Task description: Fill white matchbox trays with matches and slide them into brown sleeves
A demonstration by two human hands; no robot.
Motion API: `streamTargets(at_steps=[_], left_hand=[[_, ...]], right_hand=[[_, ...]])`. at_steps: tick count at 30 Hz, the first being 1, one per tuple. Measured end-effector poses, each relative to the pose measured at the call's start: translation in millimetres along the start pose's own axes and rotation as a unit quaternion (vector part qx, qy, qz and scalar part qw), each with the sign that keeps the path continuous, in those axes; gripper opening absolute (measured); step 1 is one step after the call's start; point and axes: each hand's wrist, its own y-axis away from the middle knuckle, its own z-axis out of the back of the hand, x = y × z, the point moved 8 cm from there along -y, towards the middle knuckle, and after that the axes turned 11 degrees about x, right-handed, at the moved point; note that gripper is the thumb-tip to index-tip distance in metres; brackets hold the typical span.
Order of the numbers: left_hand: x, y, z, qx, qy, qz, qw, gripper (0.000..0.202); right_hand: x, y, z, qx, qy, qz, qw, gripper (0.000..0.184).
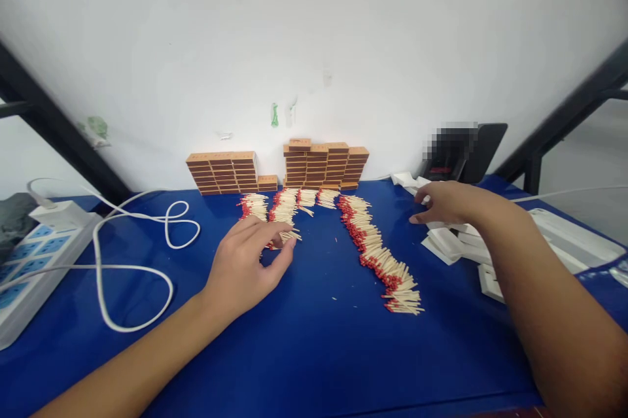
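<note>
My left hand (250,258) is over the lower end of the left matchstick rows (283,205), with thumb and index finger slightly apart. Red-tipped matches show beside its fingertips, and the hand hides part of the pile. My right hand (446,202) reaches over white paper matchbox trays (444,244) at the right, thumb and forefinger spread with nothing seen between them. Between the hands runs a long curved row of matches (377,248), heads facing left. Stacked brown matchboxes (223,173) stand against the wall, and a second stack of matchboxes (324,166) is right of them.
A white power strip (46,261) lies at the left with a looping white cable (98,274) on the blue table (304,352). A black object (483,150) leans on the wall at the back right. Black metal frame bars (63,123) flank the table.
</note>
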Motion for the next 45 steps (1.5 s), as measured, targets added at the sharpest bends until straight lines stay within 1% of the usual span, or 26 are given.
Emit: streamTargets(at_steps=[3,6,8,10,12,15,18,20,21,22,23,24,26,27,29,30,32,34,35,37,38,39,40,43,45], left_hand=[[-1,0,-0.4,0.000,0.000,-0.001,1.000,0.016],[-2,-1,-0.3,0.002,-0.001,-0.002,1.000,0.016],[-2,-1,0.0,0.004,-0.002,-0.002,1.000,0.016],[-1,-1,0.3,0.006,-0.003,0.000,1.000,0.016],[-1,-1,0.3,0.006,-0.004,0.000,1.000,0.016],[-1,-1,-0.7,0.007,-0.001,-0.001,1.000,0.015],[1,0,-3.2,0.012,0.003,0.000,1.000,0.015],[2,0,-5.8,0.021,0.003,0.002,1.000,0.017],[3,0,-7.3,0.028,0.003,0.004,1.000,0.019],[4,0,-9.0,0.036,0.003,0.006,0.999,0.020],[5,0,-10.5,0.045,0.002,0.008,0.999,0.022],[5,0,-11.9,0.055,0.002,0.007,0.998,0.023],[4,-1,-14.0,0.077,0.001,0.000,0.997,0.025],[2,-2,-15.2,0.092,0.003,-0.008,0.996,0.027],[-2,-2,-18.6,0.129,0.008,-0.023,0.991,0.035],[-4,-1,-21.4,0.152,0.008,-0.026,0.988,0.042],[-5,3,-28.5,0.201,0.006,-0.029,0.979,0.054],[-6,8,-35.6,0.238,0.002,-0.031,0.971,0.059],[-6,10,-38.3,0.247,-0.001,-0.032,0.968,0.058],[-5,13,-41.6,0.249,-0.004,-0.037,0.968,0.050],[-5,14,-42.4,0.246,-0.004,-0.038,0.968,0.045],[-4,14,-42.8,0.243,-0.003,-0.037,0.969,0.040],[-3,14,-43.1,0.241,-0.001,-0.036,0.970,0.036],[-1,13,-42.8,0.243,0.004,-0.030,0.970,0.030],[0,12,-41.5,0.243,0.006,-0.030,0.969,0.030]], right_hand=[[-8,5,3,0.011,0.002,-0.026,1.000,0.034],[-5,10,3,0.035,0.000,-0.035,0.999,0.023],[3,14,0,0.051,-0.005,-0.031,0.998,0.020],[14,18,-1,0.052,-0.008,-0.021,0.998,0.014],[26,21,0,0.035,-0.009,-0.006,0.999,0.008],[44,27,9,-0.008,-0.014,0.036,0.999,0.013],[67,37,22,-0.061,-0.028,0.101,0.993,0.013],[90,50,29,-0.098,-0.060,0.165,0.980,0.016],[105,60,31,-0.117,-0.093,0.213,0.965,0.016],[122,72,31,-0.122,-0.133,0.271,0.946,0.013],[140,84,26,-0.103,-0.160,0.323,0.927,0.010],[160,96,18,-0.070,-0.176,0.371,0.909,0.009],[194,122,-1,0.005,-0.182,0.448,0.876,0.019],[208,132,-11,0.045,-0.176,0.473,0.862,0.025],[222,147,-24,0.102,-0.163,0.496,0.847,0.033],[224,149,-27,0.117,-0.160,0.501,0.843,0.035],[217,146,-25,0.126,-0.167,0.498,0.841,0.035],[202,130,-15,0.097,-0.191,0.472,0.855,0.031],[193,119,-8,0.062,-0.203,0.448,0.869,0.027],[175,94,7,-0.046,-0.210,0.381,0.900,0.018],[170,83,13,-0.099,-0.195,0.352,0.910,0.014],[169,73,14,-0.134,-0.172,0.331,0.918,0.010],[171,63,13,-0.150,-0.148,0.312,0.926,0.009],[186,37,4,-0.172,-0.035,0.271,0.947,0.017],[195,27,-1,-0.175,-0.006,0.266,0.948,0.018]])
